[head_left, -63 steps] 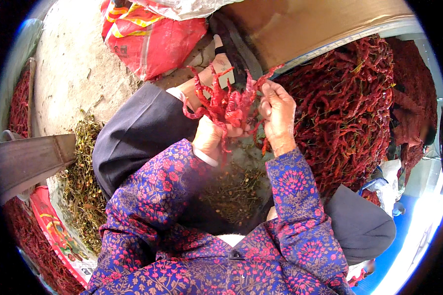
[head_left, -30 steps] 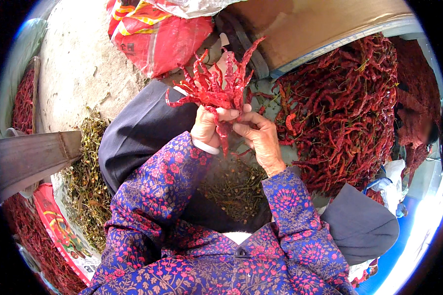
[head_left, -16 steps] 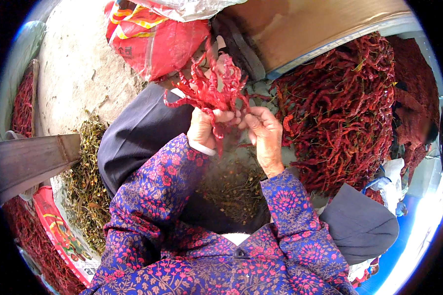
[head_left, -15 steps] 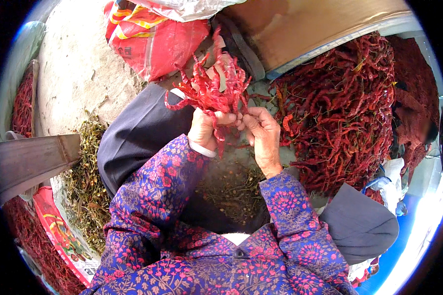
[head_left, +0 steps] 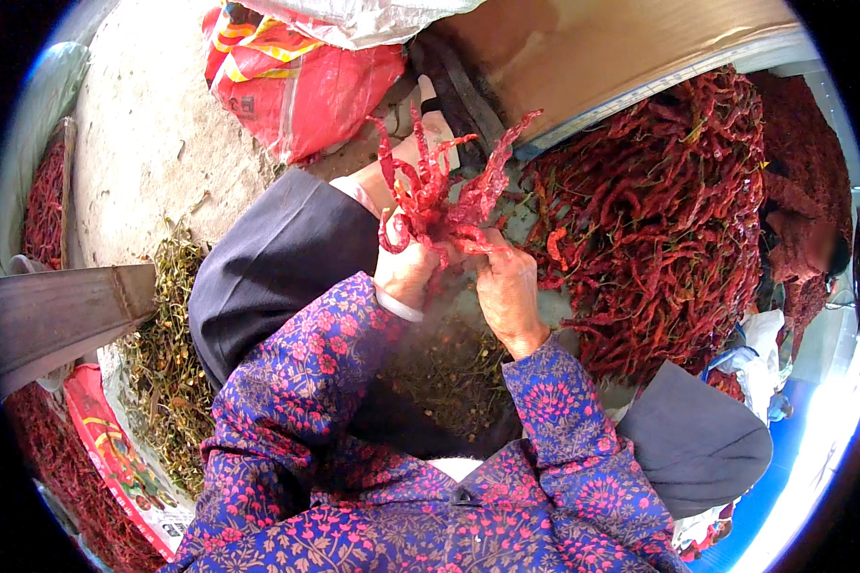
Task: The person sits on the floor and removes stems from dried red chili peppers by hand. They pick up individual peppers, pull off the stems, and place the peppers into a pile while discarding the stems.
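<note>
A bunch of wrinkled dried red chillies (head_left: 420,196) stands up from my hands in front of my chest, its tips fanning away from me. My left hand (head_left: 406,274) is closed round the lower end of the bunch. Beside it, my right hand (head_left: 511,296) is closed with its fingertips on the chillies at the bunch's right side; one chilli lies across them. The stem ends are mostly hidden between my fingers. Just to the right lies a large heap of dried red chillies (head_left: 659,210).
Stems and debris (head_left: 459,377) lie between my legs, with a pile of dry stems (head_left: 167,363) at left. A red plastic sack (head_left: 301,91) and a cardboard sheet (head_left: 592,57) are at the far side. A beam (head_left: 67,315) juts in from the left.
The bunch has spread apart, some chillies now leaning out to the right. My right hand has moved slightly left and closed against the bunch, beside my left hand.
</note>
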### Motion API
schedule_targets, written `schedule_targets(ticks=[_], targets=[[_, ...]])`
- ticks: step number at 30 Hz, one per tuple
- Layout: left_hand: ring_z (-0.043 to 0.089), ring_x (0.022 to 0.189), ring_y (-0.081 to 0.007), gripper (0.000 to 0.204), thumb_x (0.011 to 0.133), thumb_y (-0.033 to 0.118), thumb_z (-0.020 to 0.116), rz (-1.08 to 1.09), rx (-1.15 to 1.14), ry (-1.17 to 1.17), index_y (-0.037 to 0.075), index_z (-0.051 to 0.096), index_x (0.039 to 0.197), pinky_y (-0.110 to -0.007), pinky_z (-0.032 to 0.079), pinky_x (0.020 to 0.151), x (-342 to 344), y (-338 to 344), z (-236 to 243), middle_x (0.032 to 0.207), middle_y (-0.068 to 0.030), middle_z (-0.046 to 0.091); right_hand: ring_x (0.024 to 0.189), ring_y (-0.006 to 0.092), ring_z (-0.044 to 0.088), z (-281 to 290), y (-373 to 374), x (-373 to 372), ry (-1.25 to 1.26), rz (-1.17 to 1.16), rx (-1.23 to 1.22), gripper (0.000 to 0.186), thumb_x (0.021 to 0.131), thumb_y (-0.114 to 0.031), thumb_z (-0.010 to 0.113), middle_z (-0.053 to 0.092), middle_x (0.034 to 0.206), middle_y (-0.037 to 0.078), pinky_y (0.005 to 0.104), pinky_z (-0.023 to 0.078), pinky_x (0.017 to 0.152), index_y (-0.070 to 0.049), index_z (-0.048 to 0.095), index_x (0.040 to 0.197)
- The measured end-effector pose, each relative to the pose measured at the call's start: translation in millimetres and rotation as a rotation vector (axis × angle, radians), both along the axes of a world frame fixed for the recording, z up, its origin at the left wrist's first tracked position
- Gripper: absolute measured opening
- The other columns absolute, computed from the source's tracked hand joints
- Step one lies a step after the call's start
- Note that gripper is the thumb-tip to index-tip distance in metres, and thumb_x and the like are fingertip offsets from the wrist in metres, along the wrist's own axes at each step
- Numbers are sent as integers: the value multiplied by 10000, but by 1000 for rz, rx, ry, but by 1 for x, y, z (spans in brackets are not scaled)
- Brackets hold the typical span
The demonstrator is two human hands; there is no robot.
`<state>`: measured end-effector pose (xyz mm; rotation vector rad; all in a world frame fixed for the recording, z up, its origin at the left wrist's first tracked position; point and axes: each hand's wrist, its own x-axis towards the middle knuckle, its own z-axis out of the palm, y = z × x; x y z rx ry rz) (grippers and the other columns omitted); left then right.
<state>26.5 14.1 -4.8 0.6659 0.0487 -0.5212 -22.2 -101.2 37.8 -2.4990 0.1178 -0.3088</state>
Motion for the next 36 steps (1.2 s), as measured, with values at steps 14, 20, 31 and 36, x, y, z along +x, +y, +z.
schedule_targets(ticks=[14, 20, 31, 36], targets=[[588, 730, -178, 341, 632, -68, 647, 34, 123, 58, 4, 549, 951, -308, 497, 645, 9, 5, 21, 859, -68, 601, 558, 239, 592, 9, 3, 6, 199, -106, 415, 87, 787, -109, 570, 589, 616, 122, 332, 435, 512, -23, 559, 800], [581, 765, -167, 375, 620, -107, 622, 59, 69, -28, 26, 557, 964, -301, 480, 690, 8, 2, 6, 872, -46, 607, 559, 296, 557, 2, -4, 3, 235, -78, 327, 80, 780, -88, 561, 552, 607, 139, 374, 406, 495, -32, 527, 734], [527, 593, -154, 254, 650, -46, 600, -221, -68, 166, 17, 545, 889, -266, 426, 510, 15, 18, 17, 736, -47, 562, 617, 351, 527, 24, -16, 12, 79, 415, 265, 97, 723, -57, 615, 536, 670, 149, 382, 424, 517, -35, 520, 721], [468, 731, -169, 237, 717, 74, 594, -163, -409, -14, -12, 523, 926, -234, 387, 549, 29, 19, 25, 807, -68, 518, 510, 56, 461, 50, -54, 13, 446, 191, 795, 106, 810, -103, 571, 520, 588, -14, 206, 362, 461, -29, 565, 735]])
